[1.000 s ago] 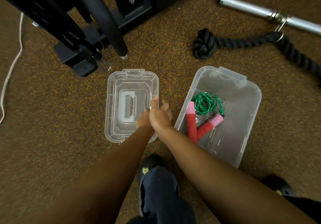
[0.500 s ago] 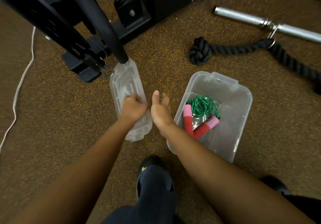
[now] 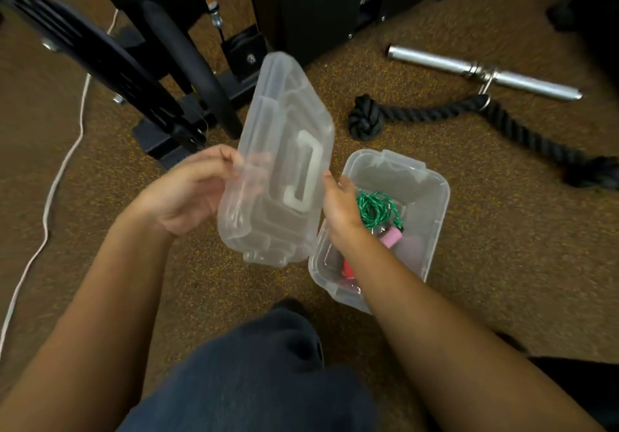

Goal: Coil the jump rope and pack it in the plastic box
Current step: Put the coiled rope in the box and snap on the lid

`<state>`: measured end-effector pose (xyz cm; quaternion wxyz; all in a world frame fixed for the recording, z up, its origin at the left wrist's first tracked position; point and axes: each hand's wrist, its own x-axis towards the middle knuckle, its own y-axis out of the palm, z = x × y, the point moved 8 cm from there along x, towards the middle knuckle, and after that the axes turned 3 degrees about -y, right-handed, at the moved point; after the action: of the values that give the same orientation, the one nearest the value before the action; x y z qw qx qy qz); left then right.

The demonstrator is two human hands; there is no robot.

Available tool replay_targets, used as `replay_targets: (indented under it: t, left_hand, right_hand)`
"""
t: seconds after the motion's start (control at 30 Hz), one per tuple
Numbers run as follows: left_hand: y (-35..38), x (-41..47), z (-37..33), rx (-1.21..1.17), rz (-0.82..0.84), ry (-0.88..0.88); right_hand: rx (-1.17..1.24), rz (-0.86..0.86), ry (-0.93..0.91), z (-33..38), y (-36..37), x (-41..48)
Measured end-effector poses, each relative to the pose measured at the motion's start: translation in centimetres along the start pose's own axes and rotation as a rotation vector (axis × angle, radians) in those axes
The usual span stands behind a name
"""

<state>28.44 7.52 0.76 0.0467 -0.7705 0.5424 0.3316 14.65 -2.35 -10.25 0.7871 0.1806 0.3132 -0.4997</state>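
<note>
The clear plastic box (image 3: 432, 204) stands open on the brown carpet at centre right. Inside lies the jump rope (image 3: 375, 209), its green cord coiled, with pink and red handles partly hidden under my right forearm. The clear lid (image 3: 281, 163), with a white handle on it, is off the floor and tilted, just left of the box. My left hand (image 3: 187, 193) grips the lid's left edge. My right hand (image 3: 338, 204) holds its right edge, above the box's left side.
Black gym machine frames (image 3: 167, 73) rise at the upper left and back. A thick black rope (image 3: 435, 113) clipped to a steel bar (image 3: 482, 75) lies at the upper right. A white cord (image 3: 50, 197) runs along the left. My knee (image 3: 261, 374) fills the bottom centre.
The lid has come up off the carpet, turned over and moved right toward the box. Both hands now hold it. The view has shifted closer.
</note>
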Motion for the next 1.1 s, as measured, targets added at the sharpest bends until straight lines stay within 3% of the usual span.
replay_targets:
  t: [0.17, 0.3, 0.43, 0.53, 0.63, 0.7, 1.1]
  left_hand:
    - [0.2, -1.2, -2.0, -0.032, 0.005, 0.146]
    - [0.6, -0.8, -1.4, -0.047, -0.007, 0.109]
    - [2.1, 0.9, 1.1, 0.007, -0.005, -0.057]
    - [4.1, 2.3, 3.1, 0.169, -0.036, -0.163]
    - [4.7, 4.2, 5.1, 0.446, -0.166, -0.187]
    - [5.6, 5.6, 6.6, 0.567, -0.164, -0.184]
    - [8.1, 8.7, 10.7, 1.072, -0.344, -0.045]
  right_hand:
    - [0.073, 0.040, -0.049, 1.7, -0.6, -1.2]
    - [0.084, -0.108, -0.154, 3.5, -4.4, -1.5]
    - [-0.044, -0.274, -0.250, 4.1, -9.4, -2.6]
    - [-0.133, -0.407, -0.240, 2.6, -12.6, -3.9]
    - [-0.172, -0.539, -0.193, 0.1, -15.3, -5.2]
    - [-0.187, -0.596, -0.149, -1.6, -16.5, -5.4]
    - [-0.295, -0.623, -0.032, -5.6, -18.0, -4.3]
